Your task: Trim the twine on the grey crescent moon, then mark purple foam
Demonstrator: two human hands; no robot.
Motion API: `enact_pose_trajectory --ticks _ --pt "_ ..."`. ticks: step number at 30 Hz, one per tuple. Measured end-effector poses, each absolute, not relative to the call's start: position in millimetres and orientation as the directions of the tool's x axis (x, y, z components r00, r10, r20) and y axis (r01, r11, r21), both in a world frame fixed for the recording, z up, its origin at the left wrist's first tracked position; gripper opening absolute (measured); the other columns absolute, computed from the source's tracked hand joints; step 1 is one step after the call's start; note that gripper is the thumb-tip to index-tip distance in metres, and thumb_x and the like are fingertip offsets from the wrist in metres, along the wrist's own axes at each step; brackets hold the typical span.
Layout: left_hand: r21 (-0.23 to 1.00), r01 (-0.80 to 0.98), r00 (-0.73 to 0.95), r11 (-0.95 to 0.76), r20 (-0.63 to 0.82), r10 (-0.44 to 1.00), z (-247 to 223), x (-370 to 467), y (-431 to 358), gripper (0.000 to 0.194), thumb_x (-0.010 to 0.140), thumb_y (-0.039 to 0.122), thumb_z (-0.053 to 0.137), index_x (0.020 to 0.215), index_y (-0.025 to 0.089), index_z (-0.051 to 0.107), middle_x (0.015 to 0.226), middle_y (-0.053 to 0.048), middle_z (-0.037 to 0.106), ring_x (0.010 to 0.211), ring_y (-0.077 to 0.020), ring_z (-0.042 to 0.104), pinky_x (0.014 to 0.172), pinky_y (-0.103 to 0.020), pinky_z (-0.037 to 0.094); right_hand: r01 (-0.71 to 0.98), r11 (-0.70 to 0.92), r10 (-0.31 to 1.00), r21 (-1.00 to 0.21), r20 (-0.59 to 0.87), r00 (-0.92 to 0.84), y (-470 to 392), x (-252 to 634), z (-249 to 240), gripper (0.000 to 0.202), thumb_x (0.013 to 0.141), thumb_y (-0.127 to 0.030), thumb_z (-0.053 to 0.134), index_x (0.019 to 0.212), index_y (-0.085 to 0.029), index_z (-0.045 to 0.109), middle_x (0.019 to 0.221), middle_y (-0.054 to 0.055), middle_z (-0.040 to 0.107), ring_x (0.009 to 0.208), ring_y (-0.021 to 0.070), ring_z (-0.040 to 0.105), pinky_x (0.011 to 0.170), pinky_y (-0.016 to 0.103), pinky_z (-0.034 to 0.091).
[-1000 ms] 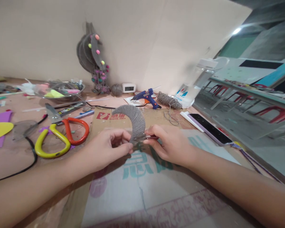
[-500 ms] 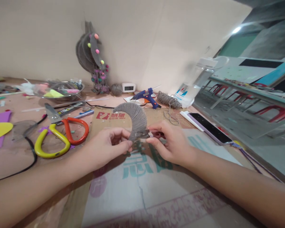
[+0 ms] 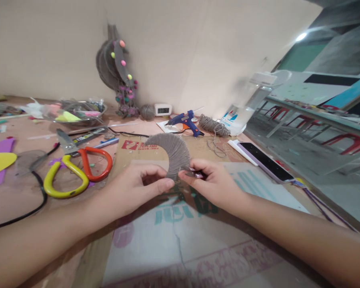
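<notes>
A crescent wrapped in grey yarn [image 3: 177, 153] is held upright over the printed cardboard [image 3: 156, 256], its tip curving to the left. My left hand [image 3: 147, 182] pinches the lower end of the crescent from the left, thumb in front. On the other side, my right hand [image 3: 207, 180] is closed at the crescent's lower right edge. A small dark reddish clip [image 3: 197, 174] shows between its fingers, largely covered by them.
Scissors with yellow and red handles [image 3: 82, 168] lie at the left. Behind the crescent are a blue glue gun [image 3: 186, 121], grey yarn [image 3: 213, 126] and a white clock [image 3: 163, 109]. A phone [image 3: 267, 162] rests at the right, near a clear bottle [image 3: 255, 96].
The crescent has shifted slightly right and down. My right hand's thumb and fingers have moved left onto its edge, and the clip is more covered now.
</notes>
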State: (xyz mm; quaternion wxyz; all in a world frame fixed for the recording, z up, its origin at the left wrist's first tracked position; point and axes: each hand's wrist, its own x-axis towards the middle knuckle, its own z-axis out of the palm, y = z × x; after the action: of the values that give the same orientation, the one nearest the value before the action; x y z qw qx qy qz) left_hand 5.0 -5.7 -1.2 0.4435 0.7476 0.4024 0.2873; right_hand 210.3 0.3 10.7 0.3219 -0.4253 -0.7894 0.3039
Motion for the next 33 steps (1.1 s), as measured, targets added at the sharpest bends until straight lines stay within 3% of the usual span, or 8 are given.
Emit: enact_pose_trajectory --ticks 3,7,12,17,22,25,29,33 --pt "0.853 0.410 0.512 -0.323 0.078 0.855 -0.5 5.3 -6.9 0.036 0.089 0.042 0.046 0.063 0.018 0.054 0.058 0.005 0.044 0.056 -0.0109 0.042 0.051 -0.022 0.031 0.493 0.471 0.854 -0.731 0.238 -0.462 -2.7 207.4 11.4 0.029 0.080 -0.023 0.058 0.057 -0.018 0.040 0.055 -0.007 0.032 0.049 0.0061 0.029 0.045 0.018 0.025" --pt "0.853 0.409 0.513 -0.323 0.077 0.855 4.7 6.2 -10.1 0.037 0.092 0.039 0.039 0.064 0.019 0.049 0.062 0.004 0.045 0.062 -0.0118 0.045 0.057 -0.023 0.035 0.520 0.478 0.858 -0.708 0.248 -0.450 -0.6 208.1 8.4 0.026 0.081 -0.023 0.056 0.059 -0.018 0.043 0.056 -0.006 0.036 0.050 0.0067 0.032 0.045 0.018 0.027" --pt "0.919 0.354 0.226 -0.174 0.096 0.969 8.6 4.2 -12.8 0.033 0.091 0.045 0.043 0.074 0.020 0.058 0.063 0.004 0.052 0.062 -0.0126 0.050 0.056 -0.023 0.037 0.648 0.523 0.852 -0.553 0.325 -0.410 3.4 214.0 2.9 0.015 0.075 -0.018 0.057 0.062 -0.018 0.049 0.055 -0.005 0.043 0.051 0.0080 0.039 0.048 0.019 0.027" --pt "0.946 0.267 0.403 -0.186 0.065 0.913 6.9 5.8 -13.7 0.025 0.084 0.042 0.057 0.097 0.023 0.066 0.082 0.001 0.066 0.074 -0.0144 0.057 0.065 -0.023 0.042 0.708 0.606 0.788 -0.362 0.392 -0.474 2.4 214.9 4.1 0.011 0.072 -0.017 0.055 0.063 -0.019 0.049 0.054 -0.005 0.046 0.050 0.0089 0.041 0.051 0.021 0.025" --pt "0.926 0.284 0.441 -0.250 0.105 0.891 8.6 8.4 -17.2 0.027 0.088 0.035 0.053 0.068 0.019 0.061 0.069 0.003 0.057 0.068 -0.0122 0.052 0.064 -0.023 0.038 0.731 0.632 0.761 -0.258 0.387 -0.521 2.8 215.0 4.8 0.013 0.076 -0.022 0.056 0.065 -0.018 0.049 0.056 -0.003 0.048 0.053 0.0101 0.043 0.053 0.022 0.025" --pt "0.941 0.253 0.410 -0.224 0.106 0.906 8.6 7.1 -19.0 0.028 0.090 0.036 0.049 0.068 0.019 0.053 0.066 0.004 0.050 0.065 -0.0109 0.046 0.060 -0.023 0.036 0.709 0.625 0.774 -0.327 0.379 -0.508 4.4 215.5 4.0 0.012 0.074 -0.017 0.055 0.064 -0.018 0.048 0.056 -0.004 0.045 0.053 0.0095 0.040 0.053 0.022 0.025" --pt "0.945 0.276 0.238 -0.177 0.111 0.965 2.4 3.0 -12.9 0.037 0.093 0.043 0.038 0.065 0.021 0.044 0.059 0.006 0.040 0.057 -0.0108 0.041 0.054 -0.023 0.034 0.561 0.477 0.873 -0.677 0.290 -0.392 7.2 214.5 5.7 0.023 0.079 -0.026 0.055 0.062 -0.019 0.041 0.056 -0.006 0.034 0.051 0.0080 0.031 0.049 0.021 0.024" --pt "0.959 0.217 0.201 -0.181 0.138 0.970 -4.5 2.7 -5.5 0.016 0.091 0.033 0.046 0.090 0.023 0.058 0.082 0.002 0.059 0.076 -0.0134 0.056 0.069 -0.025 0.043 0.367 0.336 0.907 -0.867 0.192 -0.376 8.7 212.5 9.2 0.031 0.085 -0.040 0.051 0.064 -0.019 0.041 0.058 -0.006 0.029 0.051 0.0076 0.028 0.047 0.021 0.024"
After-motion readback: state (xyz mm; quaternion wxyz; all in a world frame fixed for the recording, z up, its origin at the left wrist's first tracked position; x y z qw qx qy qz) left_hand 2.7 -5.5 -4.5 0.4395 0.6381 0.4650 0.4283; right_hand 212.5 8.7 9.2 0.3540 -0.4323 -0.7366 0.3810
